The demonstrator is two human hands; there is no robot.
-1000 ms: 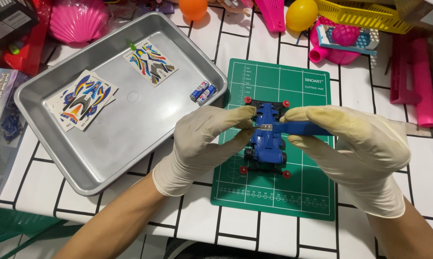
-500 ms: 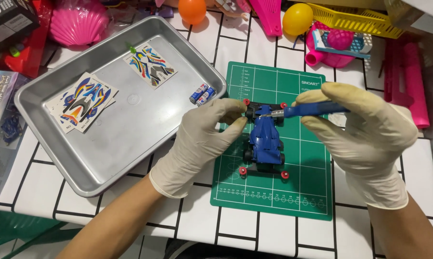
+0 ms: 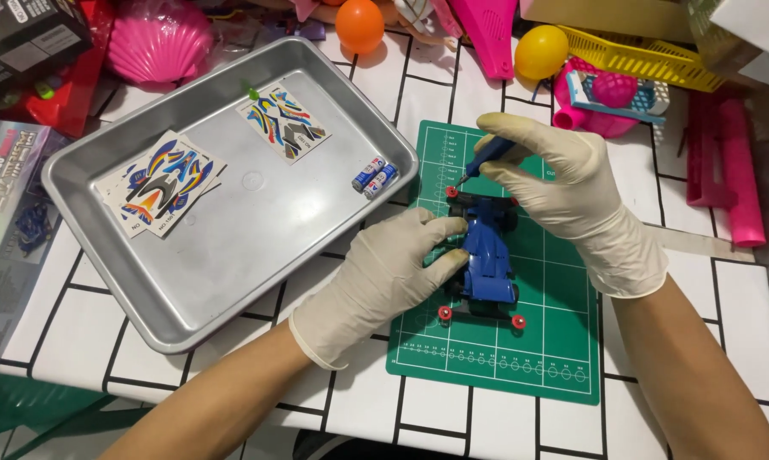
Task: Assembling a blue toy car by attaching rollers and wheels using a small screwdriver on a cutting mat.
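Head view: my left hand [image 3: 393, 268] pinches the toy car [image 3: 486, 255]; just above, my right hand [image 3: 572, 192] clasps a screwdriver [image 3: 485, 158]

Head view. Gloved left hand [image 3: 393, 268] steadies a blue toy racing car with red rollers [image 3: 485, 255] on a green gridded cutting mat [image 3: 529, 341]. Gloved right hand [image 3: 572, 192] holds a blue-handled screwdriver [image 3: 485, 158], tip at the car's far end. Beside the mat, a shallow metal tray [image 3: 231, 255] contains colourful sticker sheets [image 3: 158, 181] and two small batteries [image 3: 374, 176].
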